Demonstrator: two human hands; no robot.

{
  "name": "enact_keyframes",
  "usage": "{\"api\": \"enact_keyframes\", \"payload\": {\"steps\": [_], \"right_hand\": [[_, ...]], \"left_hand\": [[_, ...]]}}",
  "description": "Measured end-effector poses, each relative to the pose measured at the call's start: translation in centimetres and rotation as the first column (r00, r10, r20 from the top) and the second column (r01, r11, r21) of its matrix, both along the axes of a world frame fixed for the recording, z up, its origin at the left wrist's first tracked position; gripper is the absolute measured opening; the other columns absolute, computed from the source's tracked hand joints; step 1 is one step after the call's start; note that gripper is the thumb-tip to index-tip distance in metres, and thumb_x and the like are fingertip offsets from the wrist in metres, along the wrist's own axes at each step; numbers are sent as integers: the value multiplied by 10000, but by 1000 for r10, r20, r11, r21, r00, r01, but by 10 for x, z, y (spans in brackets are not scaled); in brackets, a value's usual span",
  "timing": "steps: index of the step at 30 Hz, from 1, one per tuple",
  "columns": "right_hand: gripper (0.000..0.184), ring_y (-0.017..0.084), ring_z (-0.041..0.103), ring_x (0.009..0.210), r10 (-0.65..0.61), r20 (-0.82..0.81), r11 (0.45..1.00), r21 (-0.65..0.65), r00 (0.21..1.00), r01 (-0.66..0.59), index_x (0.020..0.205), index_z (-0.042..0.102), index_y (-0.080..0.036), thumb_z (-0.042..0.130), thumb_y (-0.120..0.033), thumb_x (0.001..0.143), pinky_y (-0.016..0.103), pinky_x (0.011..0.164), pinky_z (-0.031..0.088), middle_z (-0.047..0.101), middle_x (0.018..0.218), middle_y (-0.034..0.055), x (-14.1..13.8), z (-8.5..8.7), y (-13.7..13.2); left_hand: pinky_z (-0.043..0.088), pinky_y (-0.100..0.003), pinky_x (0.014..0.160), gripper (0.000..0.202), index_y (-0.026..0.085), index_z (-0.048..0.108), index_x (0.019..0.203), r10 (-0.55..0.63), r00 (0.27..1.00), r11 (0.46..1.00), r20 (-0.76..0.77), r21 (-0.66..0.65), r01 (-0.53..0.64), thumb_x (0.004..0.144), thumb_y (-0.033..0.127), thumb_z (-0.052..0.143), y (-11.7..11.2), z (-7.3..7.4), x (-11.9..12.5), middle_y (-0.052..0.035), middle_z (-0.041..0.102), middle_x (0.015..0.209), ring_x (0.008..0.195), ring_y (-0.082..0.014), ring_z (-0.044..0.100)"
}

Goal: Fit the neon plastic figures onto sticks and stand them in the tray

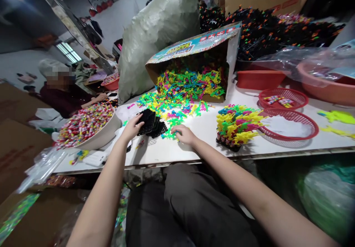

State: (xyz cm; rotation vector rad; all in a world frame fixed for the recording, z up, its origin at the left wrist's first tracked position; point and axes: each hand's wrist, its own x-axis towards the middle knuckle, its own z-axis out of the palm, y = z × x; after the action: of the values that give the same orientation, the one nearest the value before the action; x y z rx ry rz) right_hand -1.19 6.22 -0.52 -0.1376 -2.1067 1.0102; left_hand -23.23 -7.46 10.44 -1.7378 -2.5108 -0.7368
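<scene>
My left hand grips a stack of black perforated plastic trays above the white table. One tray hangs askew at the stack's right side. Just right of it, my right hand is low over the table, fingers loosely bent and apart, beside small green plastic figures. Nothing shows in those fingers. Beyond both hands, a heap of yellow, green, blue and pink figures spills out of a tipped cardboard box. Right of my right hand stands a black tray packed with upright colourful figures.
On the left is a white bowl heaped with wrapped candies. Red baskets and tubs stand on the right. A large filled sack rises behind the table. Another person sits at the far left.
</scene>
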Motion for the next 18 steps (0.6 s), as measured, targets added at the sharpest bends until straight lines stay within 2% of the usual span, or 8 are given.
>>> {"api": "enact_keyframes", "payload": {"steps": [3, 7, 13, 16, 18], "right_hand": [[330, 171, 566, 879, 22, 7, 1000, 4, 1000, -22, 757, 633, -192, 390, -13, 623, 331, 840, 410, 652, 874, 22, 2, 3, -2], [336, 170, 565, 878, 28, 27, 1000, 2, 999, -28, 755, 638, -195, 393, -8, 623, 334, 849, 406, 652, 877, 20, 4, 6, -3], [339, 168, 558, 898, 27, 54, 1000, -5, 998, -27, 754, 643, -204, 394, -9, 631, 335, 859, 401, 647, 885, 16, 4, 7, -3], [339, 172, 551, 915, 35, 63, 999, 12, 997, -36, 772, 645, -204, 398, -17, 635, 342, 865, 393, 642, 912, 21, 3, 5, -2], [347, 179, 544, 929, 45, 78, 998, 45, 996, -48, 806, 645, -208, 403, -25, 637, 350, 865, 386, 636, 948, 25, 3, 4, -1]], "left_hand": [[289, -396, 1005, 449, 126, 454, 1210, 100, 993, 988, 70, 112, -107, 809, 310, 377, 0, 0, 6, -104, 491, 1244, 1165, -216, 423], [346, -390, 956, 397, 109, 474, 1175, 219, 968, 927, 125, 284, -247, 834, 277, 358, 3, 2, 10, -100, 530, 1194, 1112, -214, 464], [353, -404, 942, 392, 88, 439, 1193, 244, 962, 879, 123, 390, -273, 857, 266, 347, 12, 8, 19, -89, 521, 1194, 1116, -225, 454], [339, -375, 955, 356, 87, 460, 1163, 253, 962, 861, 106, 429, -274, 861, 236, 347, 11, 4, 29, -74, 531, 1177, 1109, -204, 456], [334, -355, 957, 341, 75, 460, 1148, 292, 950, 827, 114, 468, -311, 861, 218, 345, 6, -1, 38, -77, 533, 1166, 1097, -189, 459]]}}
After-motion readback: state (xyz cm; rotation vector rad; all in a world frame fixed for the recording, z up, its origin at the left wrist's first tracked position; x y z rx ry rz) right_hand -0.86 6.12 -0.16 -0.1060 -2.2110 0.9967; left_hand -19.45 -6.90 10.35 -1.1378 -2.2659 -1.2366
